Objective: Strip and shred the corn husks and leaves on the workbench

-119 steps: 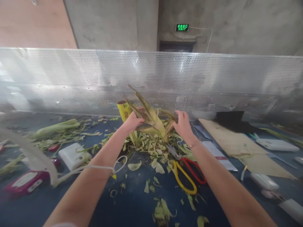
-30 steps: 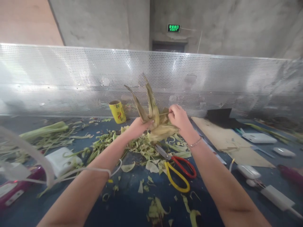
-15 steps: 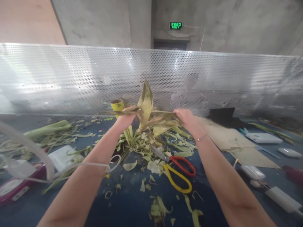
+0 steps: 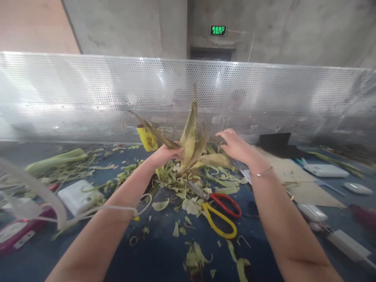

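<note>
A husk (image 4: 190, 147) stands at the centre of the frame, its long dry leaves fanning upward and to the upper left. The left hand (image 4: 166, 155), just left of centre, pinches the husk near its base; some of its fingers are hidden behind the leaves. The right hand (image 4: 235, 147), right of centre, is held with thumb and fingers parted, near the husk but apart from it, and a bracelet (image 4: 264, 172) circles its wrist. Beneath the husk, a heap of green scraps (image 4: 176, 187) spreads across the blue desk (image 4: 158, 246). Scissors (image 4: 207, 196) with one red and one yellow handle lie below centre, their blades pointing to the upper left into the scraps. A yellow tube (image 4: 147, 139) stands tilted behind the left hand. A thick green stalk (image 4: 57, 160) lies at the left of the frame, above a white box (image 4: 78, 197). A perforated metal screen (image 4: 96, 90) crosses the background.
</note>
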`<action>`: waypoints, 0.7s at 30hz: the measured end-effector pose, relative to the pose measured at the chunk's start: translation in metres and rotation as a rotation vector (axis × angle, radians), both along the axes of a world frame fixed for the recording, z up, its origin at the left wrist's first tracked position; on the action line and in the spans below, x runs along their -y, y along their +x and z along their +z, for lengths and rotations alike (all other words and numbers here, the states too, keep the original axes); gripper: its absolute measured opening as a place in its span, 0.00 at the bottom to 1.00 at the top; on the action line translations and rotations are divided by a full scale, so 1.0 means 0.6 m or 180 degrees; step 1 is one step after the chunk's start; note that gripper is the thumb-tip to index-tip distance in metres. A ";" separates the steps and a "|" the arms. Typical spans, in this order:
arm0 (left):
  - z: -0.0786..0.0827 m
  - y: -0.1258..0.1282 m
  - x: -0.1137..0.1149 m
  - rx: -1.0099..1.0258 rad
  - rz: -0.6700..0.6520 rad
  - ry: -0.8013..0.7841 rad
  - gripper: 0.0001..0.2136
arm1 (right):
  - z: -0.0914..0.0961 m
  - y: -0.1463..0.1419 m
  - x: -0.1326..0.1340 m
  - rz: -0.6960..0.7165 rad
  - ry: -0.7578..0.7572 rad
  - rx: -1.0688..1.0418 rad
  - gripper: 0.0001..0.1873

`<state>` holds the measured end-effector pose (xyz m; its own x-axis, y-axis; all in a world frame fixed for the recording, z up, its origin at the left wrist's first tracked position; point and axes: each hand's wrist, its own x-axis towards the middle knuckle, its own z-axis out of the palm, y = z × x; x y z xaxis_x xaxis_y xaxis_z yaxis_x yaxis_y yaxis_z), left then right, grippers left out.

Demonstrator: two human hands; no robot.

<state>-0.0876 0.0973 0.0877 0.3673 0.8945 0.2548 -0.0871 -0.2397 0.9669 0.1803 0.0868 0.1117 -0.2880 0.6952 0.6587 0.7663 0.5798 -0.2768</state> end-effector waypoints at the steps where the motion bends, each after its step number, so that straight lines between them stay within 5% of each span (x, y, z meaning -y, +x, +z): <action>1: -0.001 0.001 0.000 0.0004 0.0004 0.0014 0.15 | 0.010 -0.009 0.021 0.0146 0.0136 -0.0108 0.22; 4: -0.005 0.010 0.002 -0.0106 0.0024 0.0091 0.16 | 0.031 -0.056 0.081 0.0700 0.0321 -0.0486 0.26; 7: -0.009 0.023 0.004 -0.0231 0.0328 0.0249 0.17 | 0.023 -0.109 0.104 0.0642 0.0272 -0.0535 0.29; 11: -0.013 0.037 0.001 0.0006 0.0636 0.0357 0.21 | -0.008 -0.140 0.075 0.0502 -0.0062 -0.0423 0.33; 16: -0.024 0.049 -0.001 0.0510 0.0922 0.0427 0.37 | -0.038 -0.142 0.028 0.0584 -0.0646 -0.0658 0.15; 21: -0.032 0.060 0.008 0.0282 0.1100 0.0770 0.39 | -0.068 -0.163 0.012 0.0870 -0.0426 -0.0769 0.11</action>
